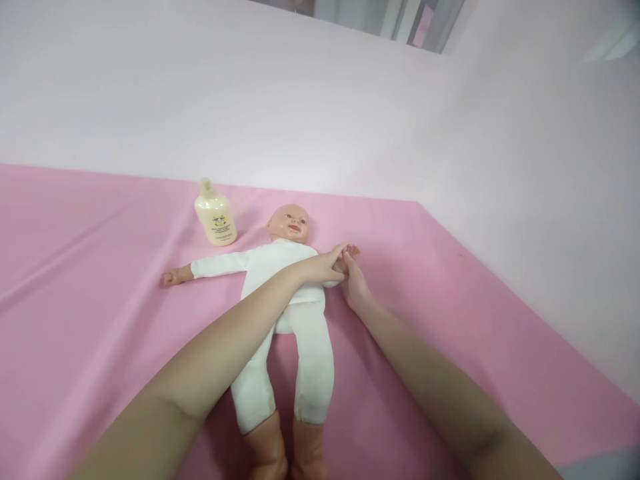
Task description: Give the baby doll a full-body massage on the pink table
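A baby doll (310,333) with a white cloth body lies on its back on a pink sheet (150,373). My left hand (324,267) reaches across the doll's chest and is closed around the doll's arm near the wrist, on the right side of the view. From the right, my right hand (356,283) grips the same doll's hand (353,251), its thumb against the palm side. The small plastic fingers stick out above my own. Part of that doll arm is hidden behind my fingers. The doll's other arm (220,264) stretches out to the left.
A pale yellow lotion bottle (216,217) with a pump top stands on the sheet, left of the doll's head. Behind the sheet rises a white wall (200,100), which continues along the right side. A window (380,17) shows at the top.
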### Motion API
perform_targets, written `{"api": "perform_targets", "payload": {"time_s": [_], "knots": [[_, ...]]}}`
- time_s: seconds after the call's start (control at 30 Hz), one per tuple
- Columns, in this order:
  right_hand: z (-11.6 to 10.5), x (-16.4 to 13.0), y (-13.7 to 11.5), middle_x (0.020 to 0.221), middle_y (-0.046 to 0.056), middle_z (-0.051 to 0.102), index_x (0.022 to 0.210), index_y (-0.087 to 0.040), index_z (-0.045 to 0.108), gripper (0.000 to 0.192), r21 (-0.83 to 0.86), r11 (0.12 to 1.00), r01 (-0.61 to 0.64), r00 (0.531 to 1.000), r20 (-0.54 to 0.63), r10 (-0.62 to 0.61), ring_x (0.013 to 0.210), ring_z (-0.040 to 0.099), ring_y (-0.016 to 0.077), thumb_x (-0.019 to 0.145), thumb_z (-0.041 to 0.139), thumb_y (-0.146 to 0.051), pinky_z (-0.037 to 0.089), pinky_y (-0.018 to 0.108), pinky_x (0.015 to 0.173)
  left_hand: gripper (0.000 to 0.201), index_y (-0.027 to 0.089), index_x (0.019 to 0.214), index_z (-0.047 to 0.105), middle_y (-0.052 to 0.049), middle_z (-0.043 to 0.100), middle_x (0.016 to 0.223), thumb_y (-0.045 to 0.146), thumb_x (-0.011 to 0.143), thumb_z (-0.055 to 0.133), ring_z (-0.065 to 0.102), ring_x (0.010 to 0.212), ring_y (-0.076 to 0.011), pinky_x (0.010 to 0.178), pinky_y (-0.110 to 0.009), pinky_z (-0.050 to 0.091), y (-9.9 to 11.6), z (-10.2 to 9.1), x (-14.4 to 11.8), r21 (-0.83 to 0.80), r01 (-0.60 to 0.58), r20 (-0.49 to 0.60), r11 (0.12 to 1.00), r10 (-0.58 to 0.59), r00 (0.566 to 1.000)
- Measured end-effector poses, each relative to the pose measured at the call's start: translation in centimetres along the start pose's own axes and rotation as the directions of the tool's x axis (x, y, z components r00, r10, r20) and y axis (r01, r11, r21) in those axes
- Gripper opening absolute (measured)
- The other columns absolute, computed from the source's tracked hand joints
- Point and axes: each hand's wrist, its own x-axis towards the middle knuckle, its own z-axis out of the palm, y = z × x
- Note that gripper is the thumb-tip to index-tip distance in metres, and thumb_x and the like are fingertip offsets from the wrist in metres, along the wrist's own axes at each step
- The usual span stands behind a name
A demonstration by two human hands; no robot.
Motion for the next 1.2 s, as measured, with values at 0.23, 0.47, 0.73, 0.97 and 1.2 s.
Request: {"api": "perform_targets", "payload": {"time_s": [0.23, 0.47, 0.73, 0.97, 1.2], "knots": [[0.34, -0.33, -0.32, 0.112, -0.001, 0.077, 0.104, -0.028, 0.075, 0.036, 0.001, 1.000, -0.004, 1.000, -0.005, 0.004, 0.131, 0.064, 0.0232, 0.078, 0.083, -0.051, 0.048, 0.036, 0.118, 0.100, 0.021, 0.168, 0.018, 0.001, 0.067, 0.087, 0.021, 0.079, 0.065, 0.065, 0.076, -0.0178, 0.068, -0.024, 0.047, -0.04, -0.05, -0.02, 0.006, 0.012, 0.018, 1.000, -0.012, 1.000], [0.20, -0.24, -0.20, 0.114, -0.002, 0.076, 0.109, -0.029, 0.075, 0.036, -0.012, 1.000, -0.009, 1.000, 0.000, 0.009, 0.130, 0.064, 0.0209, 0.081, 0.081, -0.051, 0.050, 0.035, 0.115, 0.099, 0.021, 0.168, 0.016, 0.000, 0.066, 0.087, 0.023, 0.081, 0.063, 0.063, 0.074, -0.0178, 0.064, -0.024, 0.045, -0.03, -0.02, 0.00, 0.023, 0.012, 0.017, 1.000, -0.013, 1.000], [0.20, -0.12, -0.06, 0.116, -0.002, 0.076, 0.109, -0.029, 0.075, 0.038, 0.011, 1.000, -0.005, 1.000, -0.020, 0.005, 0.133, 0.062, 0.0212, 0.078, 0.083, -0.050, 0.046, 0.035, 0.119, 0.095, 0.021, 0.166, 0.021, 0.000, 0.066, 0.089, 0.022, 0.081, 0.063, 0.062, 0.074, -0.0171, 0.068, -0.024, 0.046, 0.03, -0.02, 0.03, 0.028, 0.000, 0.020, 1.000, -0.001, 1.000], [0.12, -0.17, -0.06, 0.110, -0.002, 0.076, 0.105, -0.029, 0.073, 0.034, -0.011, 1.000, 0.017, 1.000, 0.006, -0.017, 0.131, 0.063, 0.0209, 0.080, 0.082, -0.051, 0.049, 0.035, 0.116, 0.094, 0.022, 0.165, 0.023, 0.001, 0.067, 0.087, 0.023, 0.080, 0.064, 0.063, 0.074, -0.0180, 0.067, -0.024, 0.046, -0.04, -0.08, -0.07, 0.019, 0.000, 0.023, 1.000, 0.000, 1.000], [0.15, -0.21, -0.08, 0.112, -0.001, 0.076, 0.103, -0.028, 0.074, 0.034, -0.024, 1.000, 0.006, 1.000, 0.013, -0.005, 0.132, 0.063, 0.0223, 0.080, 0.081, -0.052, 0.048, 0.037, 0.118, 0.094, 0.023, 0.165, 0.024, 0.001, 0.067, 0.088, 0.023, 0.081, 0.065, 0.065, 0.076, -0.0181, 0.068, -0.024, 0.047, -0.33, 0.00, 0.03, 0.020, -0.002, 0.013, 1.000, 0.001, 1.000]]}}
